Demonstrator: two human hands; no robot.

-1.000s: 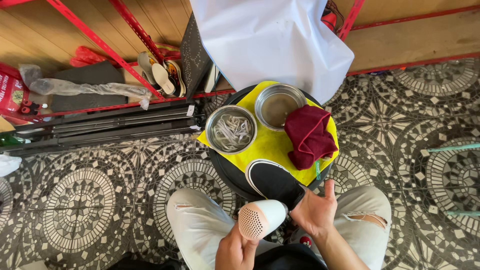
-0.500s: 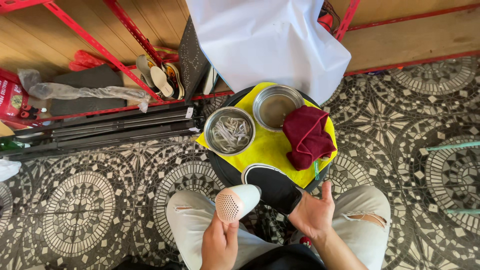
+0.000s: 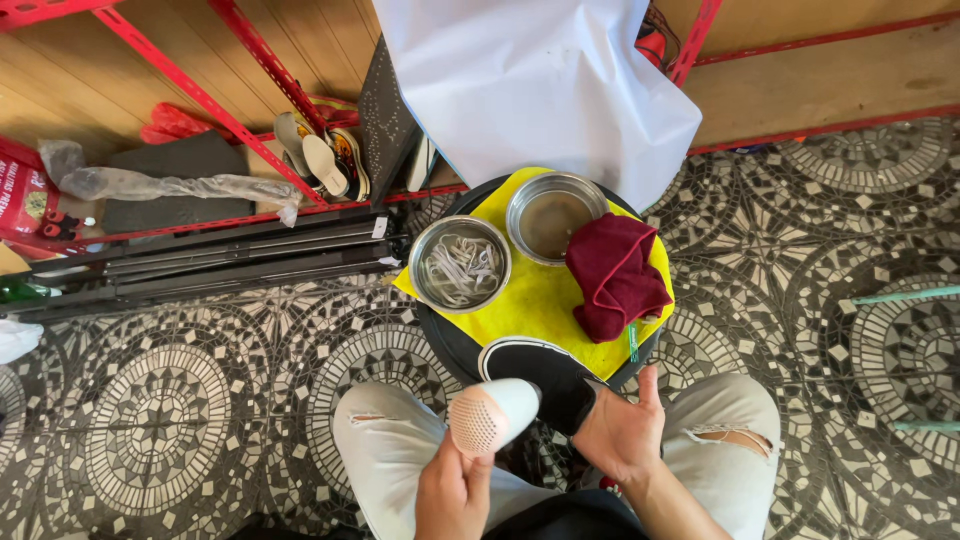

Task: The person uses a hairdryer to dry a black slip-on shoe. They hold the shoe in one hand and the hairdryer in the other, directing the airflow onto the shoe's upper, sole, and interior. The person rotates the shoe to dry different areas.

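A: Listing what each hand has. Left hand (image 3: 452,492)?

B: Grip closed round the handle of a white hair dryer (image 3: 495,416). It sits low in the view, over the lap, between the knees. Its long axis runs from the perforated pinkish end, lower left, up and right toward the black shoe (image 3: 540,368).

A: Right hand (image 3: 620,432)?

B: Grip on the near end of that black shoe, thumb up and fingers mostly hidden under it, so I cannot tell how tightly it is held. The shoe has a white-edged sole and lies at the near rim of the round table (image 3: 445,335), partly overhanging toward the lap.

A: Which hand is nearer the shoe?

B: The right; it touches it. The dryer's far end is just beside the shoe, on its left.

A: Other entries?

B: Yellow cloth (image 3: 545,300); steel bowl with pale laces (image 3: 460,265); second steel bowl (image 3: 555,215); maroon towel (image 3: 615,275); patterned tile floor (image 3: 160,420).
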